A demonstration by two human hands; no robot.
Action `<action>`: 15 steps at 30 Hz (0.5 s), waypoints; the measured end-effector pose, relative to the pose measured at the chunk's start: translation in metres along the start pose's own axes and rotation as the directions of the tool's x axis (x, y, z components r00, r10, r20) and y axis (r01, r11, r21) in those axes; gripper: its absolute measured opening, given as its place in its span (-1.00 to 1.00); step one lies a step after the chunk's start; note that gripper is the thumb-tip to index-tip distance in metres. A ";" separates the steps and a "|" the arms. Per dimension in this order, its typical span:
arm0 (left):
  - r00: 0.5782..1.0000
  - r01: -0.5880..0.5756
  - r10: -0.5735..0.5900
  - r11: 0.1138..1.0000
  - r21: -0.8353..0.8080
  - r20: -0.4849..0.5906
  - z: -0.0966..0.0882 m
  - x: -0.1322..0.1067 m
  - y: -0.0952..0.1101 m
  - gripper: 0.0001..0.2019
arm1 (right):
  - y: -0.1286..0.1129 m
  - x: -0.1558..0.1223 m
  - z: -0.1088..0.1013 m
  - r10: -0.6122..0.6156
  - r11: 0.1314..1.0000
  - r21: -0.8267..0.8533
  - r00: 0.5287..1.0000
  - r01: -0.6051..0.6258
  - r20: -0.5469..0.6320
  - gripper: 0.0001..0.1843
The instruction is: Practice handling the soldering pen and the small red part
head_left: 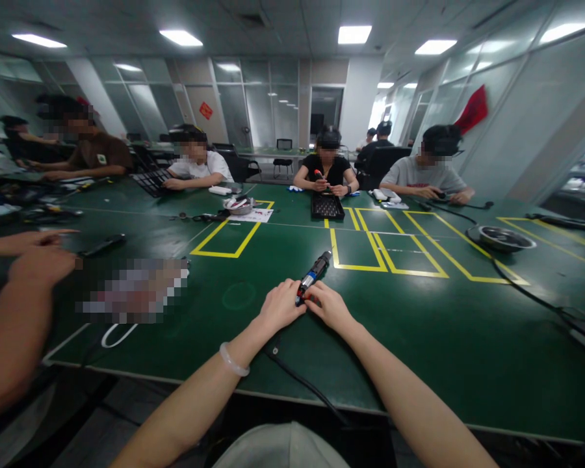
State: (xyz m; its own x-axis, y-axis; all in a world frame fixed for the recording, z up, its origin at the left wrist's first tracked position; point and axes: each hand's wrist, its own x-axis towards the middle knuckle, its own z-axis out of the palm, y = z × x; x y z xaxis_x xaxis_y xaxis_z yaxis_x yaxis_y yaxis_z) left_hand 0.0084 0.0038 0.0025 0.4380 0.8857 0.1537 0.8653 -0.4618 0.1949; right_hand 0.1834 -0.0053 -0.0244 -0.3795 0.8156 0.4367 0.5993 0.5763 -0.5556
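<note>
A slim, dark handheld device (314, 272) with blue and silver parts along its middle lies slanted on the green table, its tip pointing away from me. My left hand (283, 304) is closed around its near end from the left, and a pale bangle sits on that wrist. From the right, my right hand (332, 307) has its thumb and fingers pinched at the same near end, beside something small and red. What those fingertips hold is partly hidden. A black cable (305, 383) runs from under my left wrist over the table's front edge.
Yellow tape rectangles (361, 267) mark the green table (472, 351). At left, a co-worker's arms (34, 273) reach in near a dark tool (102, 245) and a blurred-out item (136, 289). Across sit several people, one behind a black tray (327, 207). A round metal-rimmed object (507, 238) stands right.
</note>
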 end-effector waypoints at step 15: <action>1.000 -0.016 0.016 0.998 0.062 0.002 0.001 0.000 0.000 -0.57 | -0.002 -0.002 0.002 0.007 0.993 -0.118 1.000 -0.008 -0.011 -0.90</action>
State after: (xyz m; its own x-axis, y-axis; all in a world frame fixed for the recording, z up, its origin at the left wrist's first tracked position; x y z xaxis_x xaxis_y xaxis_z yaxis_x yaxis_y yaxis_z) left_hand 0.0086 0.0042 0.0017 0.4525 0.8782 0.1551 0.8716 -0.4723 0.1315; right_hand 0.1815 -0.0084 -0.0253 -0.3677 0.8188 0.4409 0.6812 0.5599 -0.4717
